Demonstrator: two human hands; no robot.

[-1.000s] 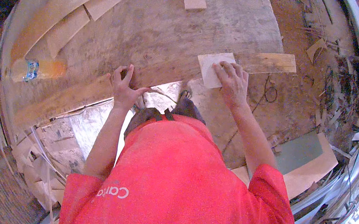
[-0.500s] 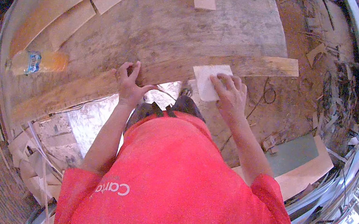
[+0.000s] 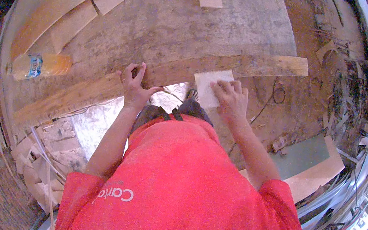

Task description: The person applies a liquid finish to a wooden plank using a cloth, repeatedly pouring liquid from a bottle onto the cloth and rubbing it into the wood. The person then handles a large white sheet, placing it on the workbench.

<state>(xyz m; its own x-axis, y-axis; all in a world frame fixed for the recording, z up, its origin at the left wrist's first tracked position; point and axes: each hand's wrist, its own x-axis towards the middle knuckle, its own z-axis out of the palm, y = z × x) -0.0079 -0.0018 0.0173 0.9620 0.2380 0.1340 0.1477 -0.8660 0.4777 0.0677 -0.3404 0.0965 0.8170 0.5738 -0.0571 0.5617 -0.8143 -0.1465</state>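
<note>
The right hand [image 3: 232, 102] is clamped on a white square sheet [image 3: 204, 85], which overlaps the near edge of the long wooden board [image 3: 270, 67] in view. The left hand [image 3: 134, 89], thumb and fingers apart, is at the board's near edge; contact is unclear. Beyond the board's left end lies an orange bottle [image 3: 55, 66].

The left hand [image 3: 135, 91] has curved fingers [image 3: 139, 74] spread apart, while the right hand [image 3: 230, 104] has them bent together.

Right grip [image 3: 231, 99] holds pale sheet [image 3: 205, 83]; left grip [image 3: 134, 88] at plank [image 3: 179, 70].
</note>
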